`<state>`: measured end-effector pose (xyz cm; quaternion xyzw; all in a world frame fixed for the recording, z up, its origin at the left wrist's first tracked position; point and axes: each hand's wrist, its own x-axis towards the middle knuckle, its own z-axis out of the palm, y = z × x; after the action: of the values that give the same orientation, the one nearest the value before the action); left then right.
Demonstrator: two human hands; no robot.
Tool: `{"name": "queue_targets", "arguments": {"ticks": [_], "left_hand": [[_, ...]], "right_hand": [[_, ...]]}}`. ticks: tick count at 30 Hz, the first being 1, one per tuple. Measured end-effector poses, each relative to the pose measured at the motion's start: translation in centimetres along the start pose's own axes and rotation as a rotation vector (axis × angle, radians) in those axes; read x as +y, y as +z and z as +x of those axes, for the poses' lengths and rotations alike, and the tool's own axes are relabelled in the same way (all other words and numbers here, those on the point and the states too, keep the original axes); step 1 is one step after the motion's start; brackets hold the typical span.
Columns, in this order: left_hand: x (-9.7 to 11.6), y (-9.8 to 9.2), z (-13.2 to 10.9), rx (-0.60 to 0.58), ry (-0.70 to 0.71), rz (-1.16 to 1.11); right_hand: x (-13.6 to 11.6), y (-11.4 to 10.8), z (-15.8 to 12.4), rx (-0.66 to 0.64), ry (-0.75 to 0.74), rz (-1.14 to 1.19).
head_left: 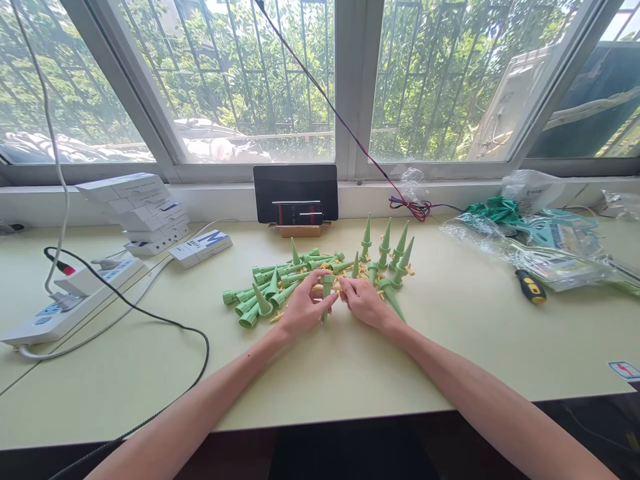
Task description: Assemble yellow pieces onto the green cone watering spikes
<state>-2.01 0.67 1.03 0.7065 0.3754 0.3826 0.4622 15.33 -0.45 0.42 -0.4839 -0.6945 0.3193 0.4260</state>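
Green spike [327,285], tip down, in front of the pile [285,279]: left hand [305,308] pinches it, right hand [364,300] pinches a yellow piece [337,288] at its side. Crooked pressure could make the piece slip; a right-hand jerk could topple the standing spikes [385,245] just beyond.

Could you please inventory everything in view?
Held spike: one, green, centre
Other spikes: many, green, mid-table
Small pegs: several, tan, among spikes
Windows: several, grey-framed, back
Panel: one, black, by windows
Phone: one, dark, before panel
Boxes: several, white, left
Power strip: one, white, left
Cables: several, mixed, left and back
Screwdriver: one, black-yellow, right
Plastic packaging: several, clear and green, right
Table: one, pale yellow, beneath
Left hand: one, bare, holding spike
Right hand: one, bare, holding peg
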Motion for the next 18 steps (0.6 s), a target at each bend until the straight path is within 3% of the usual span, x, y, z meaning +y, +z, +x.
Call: {"name": "queue_targets", "arguments": {"ticks": [9,18], "left_hand": [[0.25,-0.14,0.19,0.064,-0.061,-0.066],[-0.14,-0.11,0.08,0.046,-0.037,-0.018]], "right_hand": [[0.28,0.09,0.03,0.009,-0.042,0.128],[0.42,-0.12,-0.01,0.019,-0.073,0.039]]}}
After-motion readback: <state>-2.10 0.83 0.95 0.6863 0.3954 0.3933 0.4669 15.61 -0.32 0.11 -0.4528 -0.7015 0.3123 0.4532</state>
